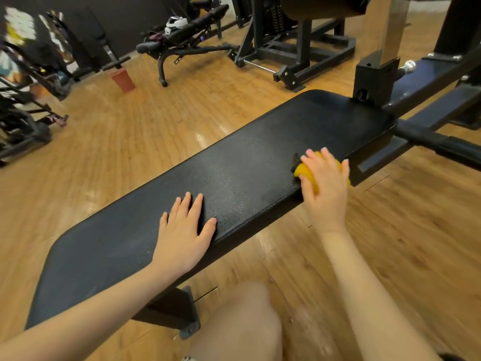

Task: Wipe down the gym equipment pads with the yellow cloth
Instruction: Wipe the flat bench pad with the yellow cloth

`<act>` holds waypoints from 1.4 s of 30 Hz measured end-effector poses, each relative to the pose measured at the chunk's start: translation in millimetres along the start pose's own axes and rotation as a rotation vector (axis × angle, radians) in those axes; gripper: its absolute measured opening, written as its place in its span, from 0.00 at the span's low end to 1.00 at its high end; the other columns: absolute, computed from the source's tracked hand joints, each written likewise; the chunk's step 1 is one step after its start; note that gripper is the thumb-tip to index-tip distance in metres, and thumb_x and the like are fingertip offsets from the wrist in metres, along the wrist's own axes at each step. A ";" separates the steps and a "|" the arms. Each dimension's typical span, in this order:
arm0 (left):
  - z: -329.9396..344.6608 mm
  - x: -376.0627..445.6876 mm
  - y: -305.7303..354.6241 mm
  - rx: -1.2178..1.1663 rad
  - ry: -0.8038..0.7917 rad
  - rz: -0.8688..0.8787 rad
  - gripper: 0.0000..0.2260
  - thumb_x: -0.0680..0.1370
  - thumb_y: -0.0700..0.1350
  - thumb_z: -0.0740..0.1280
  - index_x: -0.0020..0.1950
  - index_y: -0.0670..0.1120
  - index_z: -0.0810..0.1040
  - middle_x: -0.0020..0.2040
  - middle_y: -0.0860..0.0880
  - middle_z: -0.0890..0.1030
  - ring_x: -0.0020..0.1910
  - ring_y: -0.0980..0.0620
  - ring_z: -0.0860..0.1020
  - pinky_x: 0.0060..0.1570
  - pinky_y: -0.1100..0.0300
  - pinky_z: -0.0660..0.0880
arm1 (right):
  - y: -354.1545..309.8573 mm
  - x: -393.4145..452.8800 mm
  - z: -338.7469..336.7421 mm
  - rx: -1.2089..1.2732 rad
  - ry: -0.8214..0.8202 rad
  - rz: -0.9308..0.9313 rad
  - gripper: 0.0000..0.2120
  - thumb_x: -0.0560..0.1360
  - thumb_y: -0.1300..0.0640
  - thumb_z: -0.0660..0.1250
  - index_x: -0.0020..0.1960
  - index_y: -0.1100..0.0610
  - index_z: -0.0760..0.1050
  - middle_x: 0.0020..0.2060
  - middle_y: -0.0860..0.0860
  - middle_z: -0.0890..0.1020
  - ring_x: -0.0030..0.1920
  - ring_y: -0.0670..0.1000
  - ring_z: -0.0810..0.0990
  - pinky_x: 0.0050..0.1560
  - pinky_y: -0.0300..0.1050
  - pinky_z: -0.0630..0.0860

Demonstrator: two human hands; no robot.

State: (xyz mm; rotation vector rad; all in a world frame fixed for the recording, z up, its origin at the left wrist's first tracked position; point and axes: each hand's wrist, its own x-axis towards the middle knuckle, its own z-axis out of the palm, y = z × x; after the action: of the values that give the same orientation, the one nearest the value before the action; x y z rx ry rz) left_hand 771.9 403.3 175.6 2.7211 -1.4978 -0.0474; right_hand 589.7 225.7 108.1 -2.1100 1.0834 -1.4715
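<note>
Head view: bench pad under wipe, one hand bracing, one working.
Nearest, a bare knee; beyond it the left hand lies flat and released on the black bench pad, apparently to steady the person. Farther along, the right hand clenches the bunched yellow cloth against the pad's near edge. Beyond stand a red bin and another bench.

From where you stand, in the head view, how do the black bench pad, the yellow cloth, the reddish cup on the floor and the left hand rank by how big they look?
1. black bench pad, by far
2. left hand
3. and 4. unsure: the yellow cloth is mostly hidden under the right hand, and the reddish cup stands much farther away.
</note>
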 end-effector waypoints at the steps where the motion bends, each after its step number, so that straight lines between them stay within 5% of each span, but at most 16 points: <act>1: 0.3 0.0 0.3 -0.003 0.005 -0.001 0.32 0.75 0.62 0.42 0.77 0.53 0.48 0.78 0.50 0.48 0.76 0.50 0.45 0.73 0.51 0.43 | 10.3 10.5 -6.4 0.045 0.056 0.116 0.16 0.77 0.55 0.57 0.63 0.55 0.72 0.64 0.53 0.74 0.71 0.49 0.61 0.72 0.55 0.47; 6: 1.3 -0.3 1.4 -0.012 0.026 -0.009 0.33 0.73 0.62 0.42 0.77 0.52 0.50 0.78 0.51 0.49 0.76 0.50 0.46 0.73 0.51 0.43 | -13.8 5.6 14.8 0.258 0.272 0.366 0.18 0.79 0.53 0.53 0.62 0.59 0.74 0.65 0.48 0.71 0.71 0.43 0.57 0.72 0.33 0.51; 11: 0.3 0.6 3.0 -0.011 0.022 -0.014 0.33 0.73 0.62 0.42 0.77 0.52 0.50 0.78 0.51 0.49 0.76 0.50 0.46 0.73 0.50 0.44 | -66.4 -52.5 53.5 0.246 0.184 0.102 0.15 0.81 0.55 0.51 0.62 0.57 0.71 0.62 0.57 0.75 0.71 0.55 0.61 0.72 0.49 0.53; 19: 0.6 0.2 2.4 -0.010 0.034 -0.001 0.33 0.73 0.61 0.43 0.77 0.52 0.50 0.78 0.51 0.49 0.76 0.51 0.46 0.74 0.50 0.45 | -25.6 -18.7 23.8 -0.003 -0.023 -0.223 0.15 0.80 0.49 0.52 0.61 0.52 0.71 0.62 0.55 0.77 0.67 0.54 0.66 0.72 0.51 0.48; 26: 1.2 -0.2 1.8 -0.016 0.039 0.004 0.32 0.74 0.61 0.44 0.77 0.52 0.51 0.78 0.50 0.50 0.76 0.50 0.46 0.73 0.50 0.44 | -3.6 11.7 4.7 0.048 0.084 0.100 0.14 0.78 0.56 0.56 0.57 0.59 0.77 0.57 0.55 0.80 0.66 0.52 0.68 0.72 0.47 0.49; 30: 2.6 0.0 0.0 -0.006 0.034 -0.004 0.35 0.72 0.65 0.40 0.77 0.52 0.51 0.78 0.50 0.50 0.76 0.50 0.47 0.73 0.51 0.44 | -57.5 -41.2 33.4 0.181 -0.014 -0.040 0.12 0.76 0.60 0.59 0.57 0.56 0.74 0.54 0.53 0.81 0.63 0.51 0.71 0.72 0.47 0.49; 34: 4.5 0.7 -1.2 0.009 0.041 -0.003 0.37 0.71 0.65 0.38 0.77 0.51 0.53 0.78 0.49 0.51 0.76 0.50 0.48 0.73 0.49 0.45 | -90.8 -74.4 42.5 0.183 -0.194 -0.249 0.11 0.79 0.54 0.56 0.60 0.53 0.71 0.56 0.51 0.81 0.64 0.49 0.70 0.73 0.45 0.48; 42: 0.2 0.1 1.6 0.003 0.009 0.000 0.38 0.69 0.65 0.35 0.77 0.51 0.50 0.78 0.49 0.50 0.76 0.49 0.45 0.73 0.48 0.43 | -45.4 -9.9 -8.9 0.147 -0.078 0.025 0.14 0.78 0.57 0.55 0.60 0.55 0.74 0.62 0.49 0.75 0.68 0.47 0.65 0.74 0.45 0.44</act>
State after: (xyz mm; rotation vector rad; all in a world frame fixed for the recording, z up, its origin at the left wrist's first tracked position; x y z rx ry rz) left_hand 770.6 402.4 175.5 2.7198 -1.4961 -0.0326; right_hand 597.6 263.6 135.1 -2.0273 0.9396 -1.4003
